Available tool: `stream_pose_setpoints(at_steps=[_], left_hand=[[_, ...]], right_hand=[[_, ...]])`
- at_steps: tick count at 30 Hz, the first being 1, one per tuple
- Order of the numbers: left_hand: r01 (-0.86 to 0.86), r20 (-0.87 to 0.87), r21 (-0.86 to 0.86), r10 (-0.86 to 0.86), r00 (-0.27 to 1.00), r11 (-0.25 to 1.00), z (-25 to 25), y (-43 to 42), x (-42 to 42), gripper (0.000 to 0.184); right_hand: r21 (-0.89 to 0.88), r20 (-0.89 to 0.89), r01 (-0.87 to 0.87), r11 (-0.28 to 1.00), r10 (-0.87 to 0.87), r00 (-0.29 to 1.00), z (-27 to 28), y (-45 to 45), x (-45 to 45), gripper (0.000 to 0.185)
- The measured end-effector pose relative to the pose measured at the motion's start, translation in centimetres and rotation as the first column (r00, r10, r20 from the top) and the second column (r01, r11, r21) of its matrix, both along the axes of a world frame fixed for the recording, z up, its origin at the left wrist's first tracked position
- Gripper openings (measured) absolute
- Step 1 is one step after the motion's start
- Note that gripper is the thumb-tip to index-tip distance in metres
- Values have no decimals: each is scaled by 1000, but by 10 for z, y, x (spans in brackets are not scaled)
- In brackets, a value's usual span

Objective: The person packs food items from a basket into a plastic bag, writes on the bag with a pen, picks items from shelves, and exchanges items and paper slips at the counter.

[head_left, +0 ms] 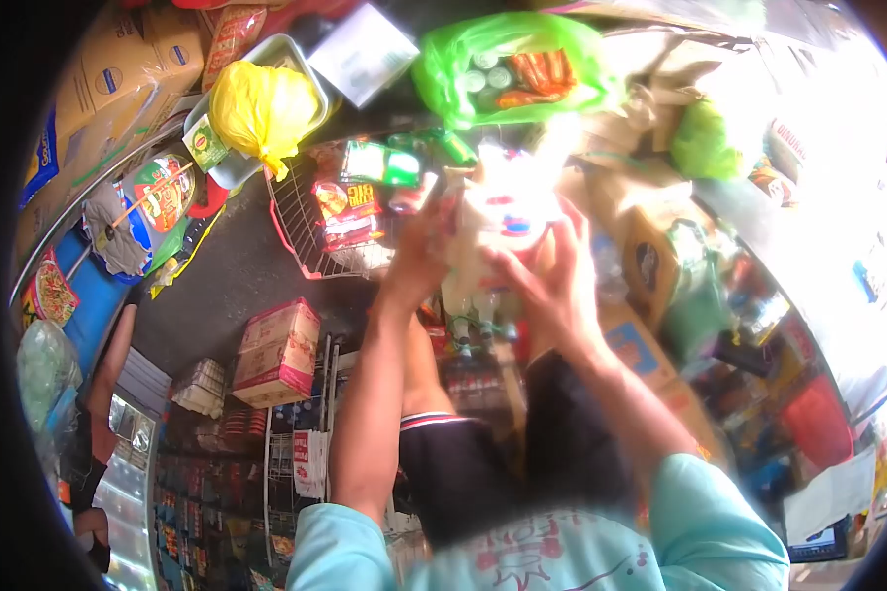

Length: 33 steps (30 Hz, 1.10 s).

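Note:
In front of me, a white pack [508,212] with red and blue marks is held up between both hands; glare washes out much of it, so its kind is unclear. My left hand [419,246], somewhat blurred, is closed on the pack's left side. The fingers of my right hand [559,261] are bent against its right side. Just left of the pack stands a wire basket [304,258] with a pink rim, holding red packets [350,215] and green-and-white items [379,163].
A light green plastic bag [443,69] with cans and orange-red packs lies ahead. A yellow bag [261,110] rests in a grey tray [310,74]. Cardboard boxes [128,74] stand far left, and a pink-and-brown box [276,353] sits lower left. Another person's arm [108,384] shows at left.

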<state>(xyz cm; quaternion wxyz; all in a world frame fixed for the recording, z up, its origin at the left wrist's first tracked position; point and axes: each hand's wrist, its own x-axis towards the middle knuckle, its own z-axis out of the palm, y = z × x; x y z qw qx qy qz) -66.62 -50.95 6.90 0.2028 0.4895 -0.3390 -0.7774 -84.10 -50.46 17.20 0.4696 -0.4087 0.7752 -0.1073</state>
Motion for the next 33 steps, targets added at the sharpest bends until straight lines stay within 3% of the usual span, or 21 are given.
stream_pose_setpoints(at_steps=[2, 3, 4, 5, 7, 8, 11, 12, 13, 14, 15, 16, 17, 18, 20, 22, 24, 27, 30, 33], left_hand=[[58, 30, 82, -61, 998, 995, 2, -2, 1, 41], [172, 109, -220, -151, 982, 960, 1, -4, 3, 41], [286, 209, -493, -208, 956, 822, 3, -14, 3, 42], [389, 317, -704, -227, 921, 595, 3, -19, 4, 42], [236, 109, -425, -209, 972, 874, 4, -15, 9, 49], [251, 99, -408, -231, 968, 878, 6, -21, 12, 51], [132, -63, -147, -143, 988, 980, 0, -22, 16, 50], [3, -171, 127, 19, 985, 992, 0, -20, 14, 48], [-97, -225, 403, 201, 953, 910, 0, -19, 14, 46], [138, -127, -28, -140, 982, 990, 0, -22, 14, 39], [196, -3, -267, -204, 979, 944, -9, -18, 15, 37], [270, 131, -481, -236, 963, 834, -14, -18, 11, 36], [352, 266, -653, -232, 936, 671, -17, -17, 9, 34], [277, 245, -311, -205, 948, 909, -13, -8, 5, 25], [243, 187, -144, -214, 959, 959, -11, -7, 5, 18], [69, 141, -7, -67, 988, 998, -7, -6, -1, 18], [126, 206, 64, -136, 969, 990, -7, -13, -2, 17], [150, 216, 163, -184, 959, 975, -3, -22, -4, 19], [180, 203, 234, -230, 952, 955, -2, -24, -3, 20], [120, 55, 98, -126, 991, 988, 7, -20, -7, 22]], right_hand=[[-102, -31, -58, 993, 56, 998, -3, 6, 5, 51], [-113, 13, -99, 989, 101, 995, -3, 6, 4, 46], [-126, 58, -137, 983, 145, 988, 0, 3, 3, 42], [-140, 104, -173, 975, 188, 977, 2, -1, 3, 38], [-200, 103, -411, 889, 437, 894, 8, -19, -11, 38], [-176, 114, -476, 862, 498, 860, 9, -26, -16, 39], [-167, 182, -527, 833, 551, 814, 4, -32, -27, 41], [-137, 173, -511, 849, 528, 831, 6, -33, -27, 44], [-109, 166, -493, 863, 505, 847, 8, -34, -26, 47], [-81, 161, -474, 877, 481, 862, 10, -35, -22, 50], [-54, 157, -453, 890, 455, 876, 11, -35, -18, 53], [-55, 58, -364, 930, 367, 928, 8, -30, -13, 61], [58, 124, -290, 955, 282, 952, 4, -26, -13, 65], [175, 178, -218, 960, 187, 966, -1, -21, -15, 69], [285, 369, -142, 948, 28, 929, -11, -18, -15, 73], [341, 532, -3, 940, -190, 825, -26, 1, -11, 74], [395, 693, 248, 885, -464, 552, -39, 29, -5, 65], [323, 696, 368, 872, -482, 531, -25, 26, -2, 63], [309, 702, 324, 894, -444, 557, -23, 25, -12, 64], [397, 693, 325, 858, -513, 507, -14, 10, -29, 67]])
